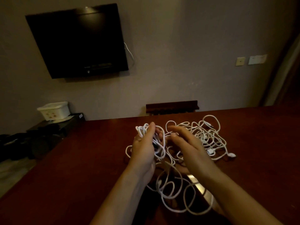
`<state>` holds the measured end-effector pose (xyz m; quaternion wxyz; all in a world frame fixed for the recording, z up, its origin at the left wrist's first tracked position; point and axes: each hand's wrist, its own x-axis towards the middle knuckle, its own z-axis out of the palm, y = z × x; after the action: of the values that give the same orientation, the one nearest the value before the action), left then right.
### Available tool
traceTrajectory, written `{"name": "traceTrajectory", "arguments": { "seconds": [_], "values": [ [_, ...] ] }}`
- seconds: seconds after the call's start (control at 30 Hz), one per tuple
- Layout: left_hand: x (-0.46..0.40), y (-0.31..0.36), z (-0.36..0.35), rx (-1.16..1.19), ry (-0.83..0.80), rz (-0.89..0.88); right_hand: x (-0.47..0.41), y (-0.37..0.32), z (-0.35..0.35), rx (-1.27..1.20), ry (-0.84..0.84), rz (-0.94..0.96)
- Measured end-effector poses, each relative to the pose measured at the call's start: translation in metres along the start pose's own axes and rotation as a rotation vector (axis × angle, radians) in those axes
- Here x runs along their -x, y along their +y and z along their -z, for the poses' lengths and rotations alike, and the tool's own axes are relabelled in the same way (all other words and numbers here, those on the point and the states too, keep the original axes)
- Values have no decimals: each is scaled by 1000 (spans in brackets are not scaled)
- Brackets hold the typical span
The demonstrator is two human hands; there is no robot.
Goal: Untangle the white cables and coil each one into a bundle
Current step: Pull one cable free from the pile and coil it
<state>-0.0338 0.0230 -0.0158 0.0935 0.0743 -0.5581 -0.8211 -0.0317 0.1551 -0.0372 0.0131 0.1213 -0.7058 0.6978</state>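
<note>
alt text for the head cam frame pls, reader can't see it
A person's left hand grips a bunch of white cable above a dark red table, while the right hand reaches in beside it with fingers extended. More tangled white cables lie loose on the table; a dark wall-mounted TV hangs behind.

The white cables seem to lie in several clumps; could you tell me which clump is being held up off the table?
The clump gripped in the left hand; the loose tangle behind the right hand and the loops nearest the person lie on the table.

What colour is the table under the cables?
Dark reddish-brown table, seen best in the head view.
</note>
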Motion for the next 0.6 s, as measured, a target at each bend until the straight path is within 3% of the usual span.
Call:
{"name": "traceTrajectory", "arguments": {
  "seconds": [0.2, 0.33, 0.43, 0.5, 0.6],
  "values": [
    [-2, 3, 5, -3, 17, -88, 5, -3, -6, 54, -203, -53],
    [-2, -1, 5, -64, 20, -89, 5, -1, -5, 44, -219, -41],
    [-7, -2, 6, 41, 107, -48, 1, 3, 0, 62, -236, -20],
    [-9, -1, 7, 97, 135, -46, -2, 8, 2, 77, -192, 26],
    [-11, 1, 9, 109, 143, -79, -3, 12, 1, 152, 2, 160]
  ]
}}
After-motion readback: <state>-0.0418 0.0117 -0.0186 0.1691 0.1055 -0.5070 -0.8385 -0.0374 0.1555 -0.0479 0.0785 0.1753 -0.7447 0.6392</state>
